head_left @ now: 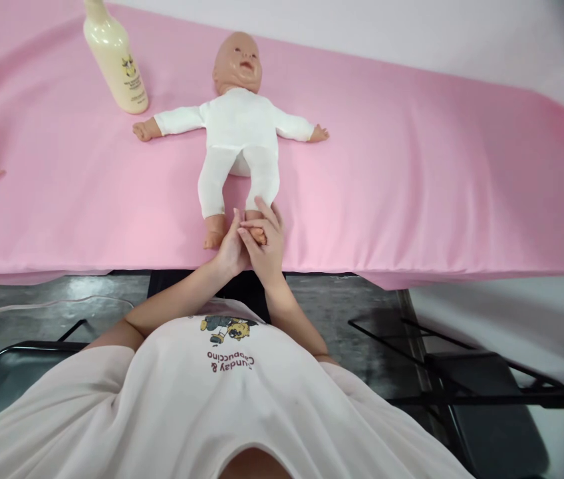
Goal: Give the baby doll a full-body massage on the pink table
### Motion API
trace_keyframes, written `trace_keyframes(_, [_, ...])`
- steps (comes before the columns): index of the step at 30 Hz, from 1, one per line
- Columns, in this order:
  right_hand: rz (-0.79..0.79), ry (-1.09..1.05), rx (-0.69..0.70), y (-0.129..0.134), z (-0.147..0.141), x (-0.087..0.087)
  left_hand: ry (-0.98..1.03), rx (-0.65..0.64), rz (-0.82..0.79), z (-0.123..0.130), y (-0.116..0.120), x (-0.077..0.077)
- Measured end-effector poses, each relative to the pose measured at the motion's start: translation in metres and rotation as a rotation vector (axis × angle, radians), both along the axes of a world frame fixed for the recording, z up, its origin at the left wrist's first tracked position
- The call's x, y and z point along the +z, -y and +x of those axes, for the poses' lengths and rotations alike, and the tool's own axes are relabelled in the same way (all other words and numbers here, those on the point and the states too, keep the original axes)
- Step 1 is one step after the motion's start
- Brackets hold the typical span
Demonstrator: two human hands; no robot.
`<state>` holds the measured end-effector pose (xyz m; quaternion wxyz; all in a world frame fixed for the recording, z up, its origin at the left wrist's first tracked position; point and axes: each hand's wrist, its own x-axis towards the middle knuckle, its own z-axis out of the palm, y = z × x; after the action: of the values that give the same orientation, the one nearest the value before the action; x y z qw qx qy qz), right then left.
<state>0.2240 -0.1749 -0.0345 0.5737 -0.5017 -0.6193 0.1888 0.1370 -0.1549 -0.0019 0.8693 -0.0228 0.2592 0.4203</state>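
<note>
A baby doll in a white soft suit lies on its back, arms spread, its head at the far side and its feet toward me. My right hand curls around the doll's foot on the right side, with the toes showing between the fingers. Against that same foot, from the left, presses my left hand, thumb pointing up and the other fingers mostly hidden. The doll's other foot rests free beside my left hand.
A pink cloth covers the table, with its near edge just below my hands. A pale yellow pump bottle stands at the far left. Black folding chairs are at lower right and lower left. A white cable crosses the left side.
</note>
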Motion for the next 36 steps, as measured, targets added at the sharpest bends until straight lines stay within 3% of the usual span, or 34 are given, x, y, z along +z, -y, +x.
trace_keyframes(5, [0.064, -0.035, 0.082, -0.003, 0.005, -0.003, 0.040, 0.017, 0.031, 0.001, 0.001, -0.001])
trace_keyframes(12, [0.104, -0.245, 0.092, -0.002, 0.003, 0.000, 0.067, 0.016, -0.005, 0.005, 0.002, 0.002])
trace_keyframes(21, [0.029, -0.017, 0.042, 0.003, 0.003, 0.000, -0.045, -0.026, 0.099, 0.002, 0.001, -0.013])
trace_keyframes(30, [0.148, -0.062, 0.025, -0.003, 0.004, 0.003, 0.029, -0.034, -0.025, 0.003, 0.005, 0.002])
trace_keyframes(36, [0.118, -0.035, 0.059, 0.001, 0.003, 0.005, -0.006, -0.035, 0.034, 0.002, 0.003, -0.006])
